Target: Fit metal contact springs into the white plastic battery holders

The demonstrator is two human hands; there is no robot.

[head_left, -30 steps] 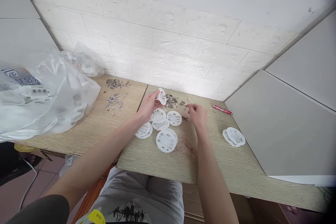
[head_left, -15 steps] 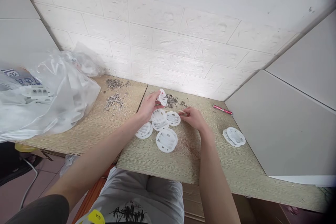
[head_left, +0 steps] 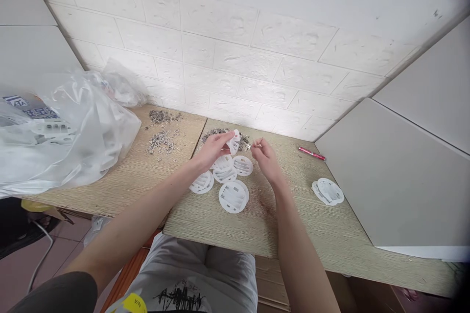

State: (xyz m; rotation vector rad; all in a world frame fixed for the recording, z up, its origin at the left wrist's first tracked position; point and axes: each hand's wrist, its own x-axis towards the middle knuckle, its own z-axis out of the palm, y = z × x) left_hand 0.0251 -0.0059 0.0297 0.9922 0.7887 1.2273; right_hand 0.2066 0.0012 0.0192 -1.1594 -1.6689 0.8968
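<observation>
One white disc [head_left: 235, 142], at centre of the head view, is pinched in the left hand [head_left: 213, 150], tilted, its long axis nearly upright in the frame. The right hand [head_left: 267, 157] is just to its right, fingertips closed on a thin piece [head_left: 248, 146] too small to recognise. At left, the bag [head_left: 99, 129] has blue print [head_left: 42, 111], not surely readable; at bottom, a yellow label [head_left: 134, 303] shows "N/A" upside down.

Bright diffuse light; pale glare on wall [head_left: 235, 76]; sheen on plastic bag [head_left: 99, 132]; right corners dark
</observation>
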